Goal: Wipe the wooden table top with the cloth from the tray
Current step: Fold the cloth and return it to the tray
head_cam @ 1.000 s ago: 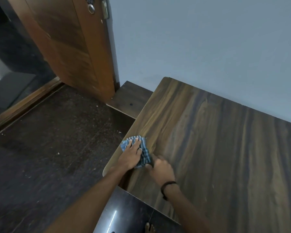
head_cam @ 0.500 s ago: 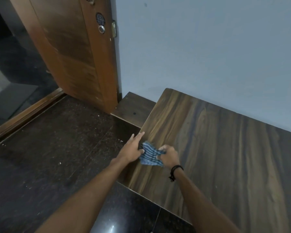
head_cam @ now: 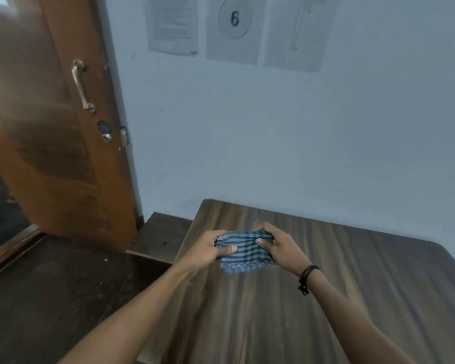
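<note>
1. L hand [head_cam: 210, 248] & R hand [head_cam: 281, 248]: each grip curled round one end of the striped cloth [head_cam: 243, 254], thumbs on top.
2. Cloth bunched btwn them, over the worktop [head_cam: 326, 298], near its far left corner.

cloth [head_cam: 243, 252]: blue with dark navy stripes crossing into a check; lower edge is lighter blue with pale speckle. 
table top [head_cam: 273, 319]: dark brown wood grain with tan streaks running front to back. 
door [head_cam: 63, 158]: orange-brown wood with a darker grain patch mid-panel. 
door handle [head_cam: 81, 85]: pale silvery-brass metal. 
wall [head_cam: 300, 132]: flat pale blue-grey. 
sheet of paper [head_cam: 234, 27]: grey-white with a black circle outline and a black "6" inside. 
wristband [head_cam: 309, 271]: black. 
floor [head_cam: 37, 298]: very dark brown with scattered pale flecks.
</note>
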The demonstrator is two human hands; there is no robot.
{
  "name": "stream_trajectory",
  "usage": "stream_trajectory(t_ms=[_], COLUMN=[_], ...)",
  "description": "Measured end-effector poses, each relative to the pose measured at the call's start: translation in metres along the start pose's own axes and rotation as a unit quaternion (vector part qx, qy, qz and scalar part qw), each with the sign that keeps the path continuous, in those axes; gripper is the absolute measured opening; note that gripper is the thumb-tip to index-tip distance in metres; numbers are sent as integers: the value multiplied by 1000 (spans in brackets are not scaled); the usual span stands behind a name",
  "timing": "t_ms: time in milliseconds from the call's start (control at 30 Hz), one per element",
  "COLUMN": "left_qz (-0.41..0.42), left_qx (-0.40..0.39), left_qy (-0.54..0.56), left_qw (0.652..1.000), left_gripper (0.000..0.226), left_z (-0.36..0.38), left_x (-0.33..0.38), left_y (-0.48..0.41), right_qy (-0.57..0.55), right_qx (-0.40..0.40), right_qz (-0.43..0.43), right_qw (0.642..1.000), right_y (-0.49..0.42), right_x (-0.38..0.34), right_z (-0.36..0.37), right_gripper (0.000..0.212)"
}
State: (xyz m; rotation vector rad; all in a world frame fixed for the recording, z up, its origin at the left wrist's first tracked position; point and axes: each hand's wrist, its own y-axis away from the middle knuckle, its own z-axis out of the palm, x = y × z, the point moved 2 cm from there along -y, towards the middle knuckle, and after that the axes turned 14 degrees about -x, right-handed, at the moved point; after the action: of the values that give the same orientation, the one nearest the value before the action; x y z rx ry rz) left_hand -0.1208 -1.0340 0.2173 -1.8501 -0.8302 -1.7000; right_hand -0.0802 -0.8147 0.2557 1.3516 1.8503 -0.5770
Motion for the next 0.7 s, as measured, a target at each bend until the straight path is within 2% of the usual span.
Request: stream_trajectory(t_ms=[67, 133, 267, 333, 433, 567, 700], left_qz=[22, 34, 55, 64, 85, 86, 143], left_qx=[12, 32, 70, 76, 63, 8, 30], left_qy=[51, 80, 88, 78, 39, -6, -95], left_qw=[998, 996, 992, 992, 994, 996, 985], left_gripper=[30, 26, 20, 19, 27, 40, 39], left_z=[19, 38, 65, 69, 76, 103, 129], left_x=[20, 40, 82, 105, 145, 192, 217], left_y=[-18, -35, -65, -81, -101, -111, -125], right_qy=[-34, -79, -145, -157, -165, -146, -140], right_qx=[35, 65, 104, 145, 237, 330, 382], right_qz=[-1, -4, -4, 4, 4, -3, 9], right_qw=[999, 995, 984, 977, 958, 933, 914], right_y=[16, 30, 59, 71, 86, 106, 125], right_x=[-5, -9, -18, -26, -42, -62, -67], right_z=[-22, -43, -85, -105, -131, -153, -168], right_gripper=[15, 16, 55, 60, 50, 22, 14])
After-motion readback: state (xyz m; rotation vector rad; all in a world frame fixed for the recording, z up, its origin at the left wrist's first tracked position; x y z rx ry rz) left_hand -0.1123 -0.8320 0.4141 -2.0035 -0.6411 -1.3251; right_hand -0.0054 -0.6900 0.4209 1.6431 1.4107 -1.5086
